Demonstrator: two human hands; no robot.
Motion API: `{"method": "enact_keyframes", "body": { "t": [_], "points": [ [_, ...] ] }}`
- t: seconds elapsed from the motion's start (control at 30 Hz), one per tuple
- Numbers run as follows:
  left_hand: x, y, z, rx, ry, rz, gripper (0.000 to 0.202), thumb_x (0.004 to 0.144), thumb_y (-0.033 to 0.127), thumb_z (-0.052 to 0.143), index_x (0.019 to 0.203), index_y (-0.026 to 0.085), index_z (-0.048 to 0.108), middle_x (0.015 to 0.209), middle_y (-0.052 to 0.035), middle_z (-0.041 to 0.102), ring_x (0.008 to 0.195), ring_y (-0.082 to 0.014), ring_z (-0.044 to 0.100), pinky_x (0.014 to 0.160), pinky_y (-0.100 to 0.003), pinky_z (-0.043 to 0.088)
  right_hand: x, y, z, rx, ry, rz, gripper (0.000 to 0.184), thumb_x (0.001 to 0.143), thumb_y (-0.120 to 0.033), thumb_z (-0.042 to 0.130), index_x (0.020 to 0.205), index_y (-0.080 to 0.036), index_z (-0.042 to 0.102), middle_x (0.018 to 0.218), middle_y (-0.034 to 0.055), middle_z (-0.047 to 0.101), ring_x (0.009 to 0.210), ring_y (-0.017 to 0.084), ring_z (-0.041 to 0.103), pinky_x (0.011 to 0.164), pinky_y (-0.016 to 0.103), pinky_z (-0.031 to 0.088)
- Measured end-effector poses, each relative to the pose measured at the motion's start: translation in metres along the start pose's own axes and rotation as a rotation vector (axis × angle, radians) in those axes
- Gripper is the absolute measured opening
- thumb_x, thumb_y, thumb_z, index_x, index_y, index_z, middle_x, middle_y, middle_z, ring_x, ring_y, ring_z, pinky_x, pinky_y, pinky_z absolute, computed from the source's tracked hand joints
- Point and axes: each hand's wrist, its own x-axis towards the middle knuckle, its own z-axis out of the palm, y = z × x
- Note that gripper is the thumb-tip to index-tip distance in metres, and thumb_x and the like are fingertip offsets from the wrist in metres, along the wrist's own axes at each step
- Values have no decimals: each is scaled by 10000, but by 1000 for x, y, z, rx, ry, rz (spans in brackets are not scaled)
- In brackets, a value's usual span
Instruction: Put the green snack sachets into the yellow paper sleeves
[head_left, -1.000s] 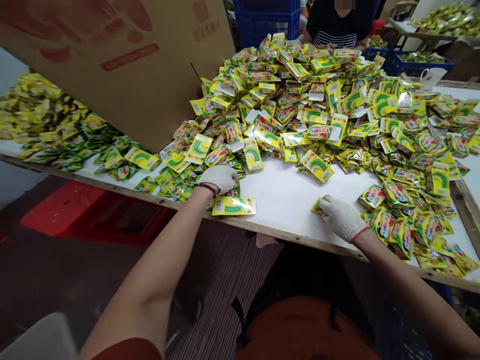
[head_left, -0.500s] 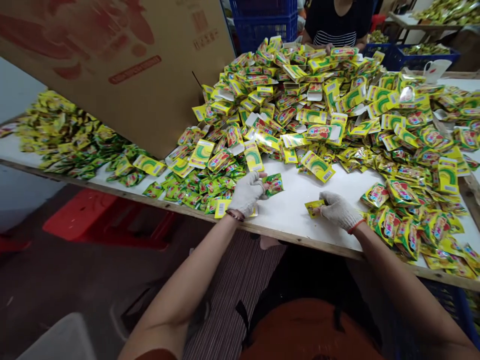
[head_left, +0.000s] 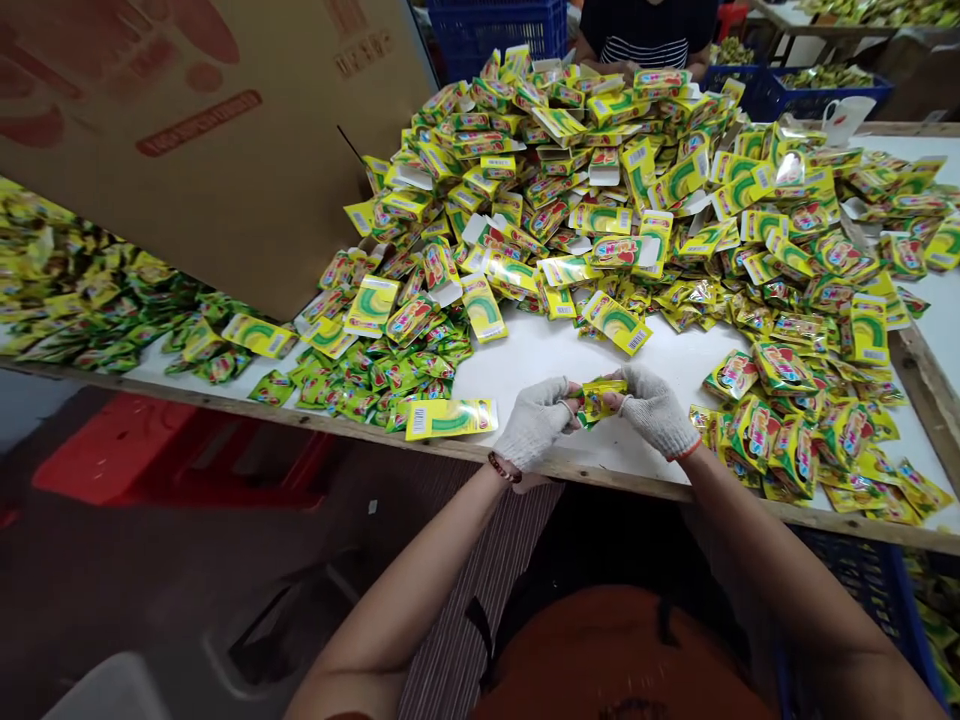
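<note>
Table (head_left: 525, 350): sachet heap (head_left: 570, 180) on top, centre; cardboard sheet (head_left: 187, 170) at left (overhanging further sachets (head_left: 90, 290)); plastic crate (head_left: 495, 30) behind; mug (head_left: 844, 118) behind, right.

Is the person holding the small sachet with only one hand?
No, the left hand and the right hand both pinch the small sachet between them, above the white table.

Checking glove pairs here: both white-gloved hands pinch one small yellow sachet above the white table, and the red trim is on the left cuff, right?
The red trim is on the right hand's cuff, not the left hand's, as the head view shows; the rest stands.
</note>
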Motion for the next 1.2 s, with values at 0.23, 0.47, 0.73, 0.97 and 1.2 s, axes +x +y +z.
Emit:
{"method": "enact_keyframes", "body": {
  "t": [0.23,0.47,0.73,0.97,1.2],
  "points": [
    [3,2,-7,-11,-79,71,260,718,362,634,869,151,650,743,3,624,644,-107,546,591,-221,443,-4,-10,-2,42,-83,67,376,713,-505,706,753,-193,501,687,-22,526,634,137,502,544,254,443],
    [-1,-26,12,-146,88,85,234,702,308,696,857,145,634,788,-20,648,700,-121,573,673,-250,482,-8,-4,3,-49,-41,106,444,756,-460,665,1065,-174,525,792,5,597,699,168,565,613,287,480],
    [-13,-12,-34,618,75,261,268,796,332,676,1010,171,665,1067,-89,691,974,-220,639,894,-333,489,-14,-8,10,-122,-246,225,259,774,-416,607,875,-179,582,692,24,640,602,173,581,555,293,477],
    [-14,17,-136,1542,-27,-73,400,732,407,705,1053,175,644,1019,-130,681,963,-310,637,855,-388,462,-13,-14,13,2,-168,233,289,756,-414,642,914,-178,585,739,38,668,571,163,624,487,262,468],
    [-1,-1,-85,1425,121,380,246,936,223,459,1075,161,653,1031,-124,635,996,-257,589,877,-373,451,-8,-2,9,185,0,193,533,751,-560,691,1073,-160,549,856,72,697,668,198,693,530,279,527]
  ]
}}
